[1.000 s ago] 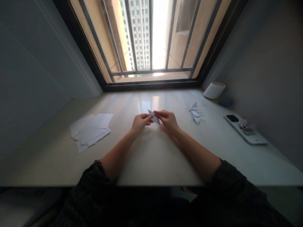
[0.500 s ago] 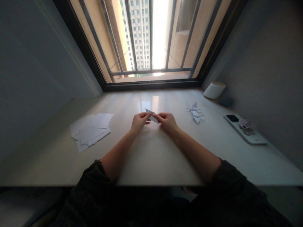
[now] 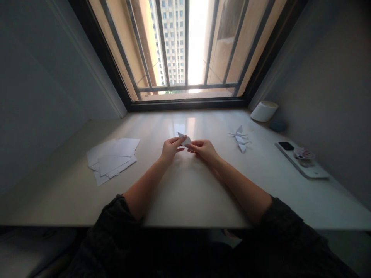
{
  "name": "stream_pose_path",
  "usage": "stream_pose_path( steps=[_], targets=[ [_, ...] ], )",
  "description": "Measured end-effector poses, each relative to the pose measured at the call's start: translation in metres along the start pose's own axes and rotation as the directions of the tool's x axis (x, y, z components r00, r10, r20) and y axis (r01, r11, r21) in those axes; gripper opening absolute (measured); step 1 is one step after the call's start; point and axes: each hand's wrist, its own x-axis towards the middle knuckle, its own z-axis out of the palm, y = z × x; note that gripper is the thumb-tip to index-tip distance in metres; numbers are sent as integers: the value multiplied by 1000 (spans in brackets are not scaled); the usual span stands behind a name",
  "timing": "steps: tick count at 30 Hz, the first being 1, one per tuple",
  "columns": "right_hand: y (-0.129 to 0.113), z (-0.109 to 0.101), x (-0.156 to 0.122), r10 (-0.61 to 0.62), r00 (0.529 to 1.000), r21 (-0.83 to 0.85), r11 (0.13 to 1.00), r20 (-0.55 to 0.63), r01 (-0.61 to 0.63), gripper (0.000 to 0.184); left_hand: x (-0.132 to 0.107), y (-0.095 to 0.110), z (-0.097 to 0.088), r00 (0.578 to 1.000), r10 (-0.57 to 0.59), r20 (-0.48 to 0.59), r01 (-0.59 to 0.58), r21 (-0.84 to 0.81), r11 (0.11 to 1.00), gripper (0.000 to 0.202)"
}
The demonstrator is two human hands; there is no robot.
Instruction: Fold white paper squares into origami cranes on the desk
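Note:
A small folded piece of white paper [image 3: 184,139] is held just above the pale desk [image 3: 185,193], near its middle. My left hand [image 3: 171,148] pinches its left side between thumb and fingers. My right hand [image 3: 204,148] pinches its right side, fingertips meeting those of the left. Both forearms reach in from the near edge, with dark sleeves pushed up at the elbows. Much of the paper is hidden by my fingers.
A loose pile of white paper sheets [image 3: 111,159] lies on the left. Two folded paper cranes [image 3: 240,139] sit to the right. Farther right are a white roll [image 3: 263,111], a dark small object [image 3: 276,125] and a phone [image 3: 300,162]. A barred window [image 3: 185,50] stands behind the desk.
The folded paper looks shorter and more tucked between my fingers than a second ago. My right hand has slid slightly down and toward the left hand.

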Motion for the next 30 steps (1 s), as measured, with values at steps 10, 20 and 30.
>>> stream_pose_path(
  steps=[10,20,30],
  targets=[
    [-1,2,-1,-36,999,41,998,-24,37,38,-4,1,1,993,108,53,-116,166,979,40],
    [-5,1,-2,-100,994,-2,995,34,100,36,1,12,-7,1000,-18,-6,19,44,999,43],
    [-6,1,0,-96,995,-15,995,39,97,37,0,15,-9,998,-64,0,64,-19,998,43]
  ],
)
